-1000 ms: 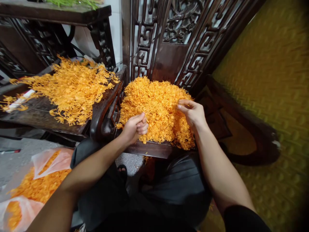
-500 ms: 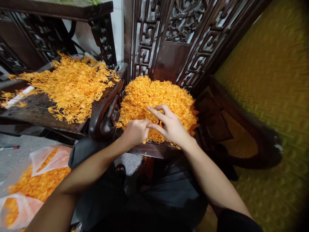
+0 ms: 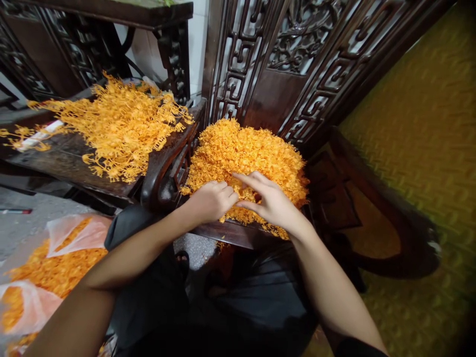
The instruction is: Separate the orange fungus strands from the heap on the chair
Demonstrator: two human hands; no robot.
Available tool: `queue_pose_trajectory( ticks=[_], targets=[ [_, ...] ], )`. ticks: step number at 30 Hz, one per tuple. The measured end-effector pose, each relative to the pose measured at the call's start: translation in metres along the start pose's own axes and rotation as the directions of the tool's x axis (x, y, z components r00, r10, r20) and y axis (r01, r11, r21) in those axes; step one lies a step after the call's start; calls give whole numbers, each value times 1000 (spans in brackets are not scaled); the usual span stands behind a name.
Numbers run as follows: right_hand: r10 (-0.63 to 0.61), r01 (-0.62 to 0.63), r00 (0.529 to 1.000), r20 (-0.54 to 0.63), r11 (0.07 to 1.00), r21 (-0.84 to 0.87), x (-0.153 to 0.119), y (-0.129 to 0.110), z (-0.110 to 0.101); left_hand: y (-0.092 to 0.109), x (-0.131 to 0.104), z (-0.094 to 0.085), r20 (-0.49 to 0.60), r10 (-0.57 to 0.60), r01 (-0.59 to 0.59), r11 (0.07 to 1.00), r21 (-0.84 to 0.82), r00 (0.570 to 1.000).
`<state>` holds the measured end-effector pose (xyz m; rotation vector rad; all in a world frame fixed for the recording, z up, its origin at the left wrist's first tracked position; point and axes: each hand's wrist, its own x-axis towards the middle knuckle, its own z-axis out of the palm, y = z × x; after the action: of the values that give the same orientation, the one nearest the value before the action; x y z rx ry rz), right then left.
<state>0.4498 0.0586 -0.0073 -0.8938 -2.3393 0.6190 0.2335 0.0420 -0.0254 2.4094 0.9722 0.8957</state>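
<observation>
Over the front of a big heap of small orange plastic flower pieces on a carved wooden chair, my two hands work close together. My left hand is closed, knuckles up; whatever it pinches is hidden behind its fingers. Just right of it, my right hand has its thumb and fingers apart, pointing left toward the left hand. Nothing is visible in the right hand's grasp. Orange pieces show in the gap between the hands.
Left of the chair, a dark wooden table bears a loose pile of stemmed orange pieces and a white stick-like thing. On the floor, a plastic bag holds more orange pieces. The chair's curved armrest stands between table and heap.
The whole view has shifted a little. My right hand's thumb has come away from the left hand, and its fingers have opened wider. The left hand stays closed.
</observation>
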Motion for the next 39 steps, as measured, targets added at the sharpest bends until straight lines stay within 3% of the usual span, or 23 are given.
queue_pose_trajectory(
  ticks=[4,7,9,11,14,17,19,21,23,24,25,27,30,33,36,39],
  targets=[
    [-73,75,996,59,997,-28,-4,2,1,-3,-2,3,103,132,-155,952,265,986],
    [-96,95,995,18,993,66,-5,2,2,-4,-3,2,232,194,-287,823,490,953],
    [-87,93,995,-44,982,164,-6,0,1,-3,-4,-1,262,207,-321,778,539,943],
    [-49,80,991,-127,964,255,-7,-4,-2,-1,-2,-4,250,201,-308,790,531,947],
    [90,8,972,-217,910,415,-8,-9,-4,5,3,-9,201,185,-254,876,409,962],
    [256,-86,948,-187,775,625,-11,-8,-9,7,6,-17,176,189,-224,952,210,966],
    [311,-82,927,-210,715,695,-18,5,-20,4,3,-26,158,197,-214,972,95,967],
    [338,22,866,-368,710,704,-29,29,-37,-2,-3,-36,105,182,-186,982,29,978],
    [407,149,716,-567,704,694,-40,61,-53,-6,-7,-42,46,147,-148,989,25,988],
    [485,143,626,-611,698,701,-43,76,-57,-7,-7,-43,43,133,-135,990,44,990],
    [543,78,570,-617,712,698,-45,90,-58,-7,-6,-42,54,123,-127,989,77,991],
    [555,-126,532,-639,799,588,-41,109,-53,-5,-1,-36,93,117,-131,976,171,989],
    [310,-348,628,-713,932,99,-24,120,-40,-1,5,-24,95,114,-139,941,308,989],
    [99,-357,756,-647,891,-280,-9,126,-33,-4,2,-16,85,109,-133,925,356,990],
    [140,-356,861,-488,851,-385,-5,132,-33,-11,-2,-14,45,104,-113,933,342,994],
    [186,-378,885,-427,823,-425,-6,118,-34,-16,-3,-14,29,116,-119,941,315,993]
  ],
)
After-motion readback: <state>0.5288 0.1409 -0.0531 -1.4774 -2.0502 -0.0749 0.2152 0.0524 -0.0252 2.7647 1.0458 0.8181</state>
